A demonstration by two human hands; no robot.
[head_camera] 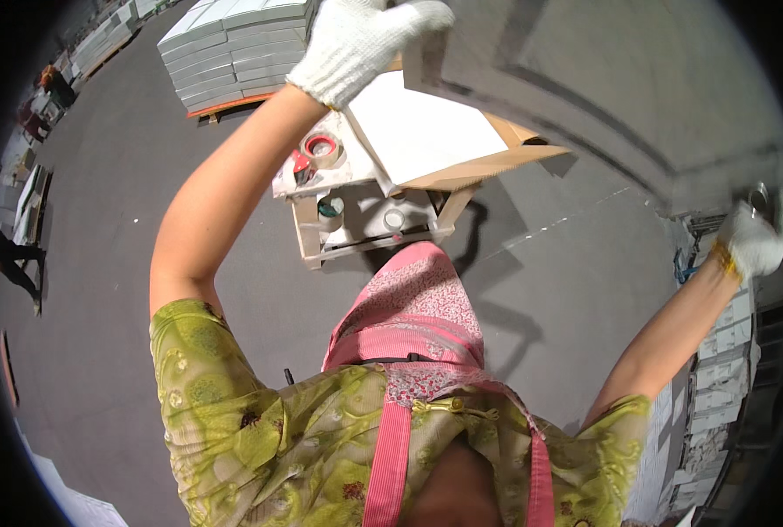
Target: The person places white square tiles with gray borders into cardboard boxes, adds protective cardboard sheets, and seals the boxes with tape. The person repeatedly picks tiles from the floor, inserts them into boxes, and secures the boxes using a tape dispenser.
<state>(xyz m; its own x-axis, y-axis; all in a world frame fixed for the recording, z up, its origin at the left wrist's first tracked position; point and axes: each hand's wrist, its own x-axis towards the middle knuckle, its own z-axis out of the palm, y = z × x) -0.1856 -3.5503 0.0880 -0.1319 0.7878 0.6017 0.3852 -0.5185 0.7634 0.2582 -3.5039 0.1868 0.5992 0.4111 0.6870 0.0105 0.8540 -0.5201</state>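
A large grey panel (582, 72) with dark bands, blurred, is held raised before me. My left hand (358, 46), in a white knitted glove, is at its left edge, thumb across the surface; the fingertips run out of the top of the view. My gloved right hand (753, 240) grips the panel's lower right part, beside a small shiny metal ring-shaped piece (758, 197). Below the panel, an open cardboard box (483, 168) with a white sheet (431, 132) inside lies on a small wooden worktable (286, 188). A red tape dispenser (301, 168) and a tape roll (321, 149) sit beside the box.
Tape rolls (395, 219) lie on the worktable's lower shelf. White boxes (233, 53) are stacked on an orange pallet (230, 105) at upper left. Other people (56, 85) are at the far left, one walking (13, 260). Stacked white material (717, 388) lines the right side.
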